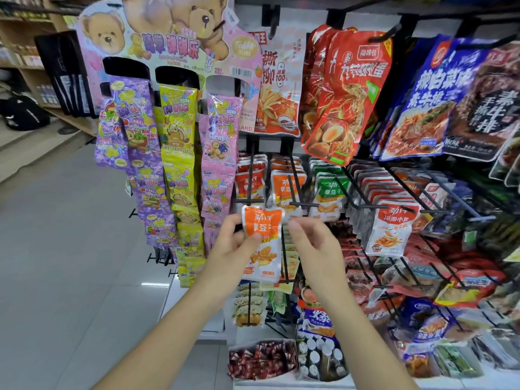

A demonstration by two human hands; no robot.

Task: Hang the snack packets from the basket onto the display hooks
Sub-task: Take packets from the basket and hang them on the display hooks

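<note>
Many packed display hooks [304,204], pale tiled floor [70,249]

floor [70,249]: grey glossy tile, light glare | left: wooden shelving [31,66] | black bag [25,114] at its base

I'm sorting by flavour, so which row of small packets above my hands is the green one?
The green-topped packets, third row from the left; orange-topped packets hang left of it, red-topped packets right.

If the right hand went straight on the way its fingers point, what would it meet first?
Probably the black hook's front crossbar just above the right hand, with orange packets hanging behind it; depth is unclear.
</note>
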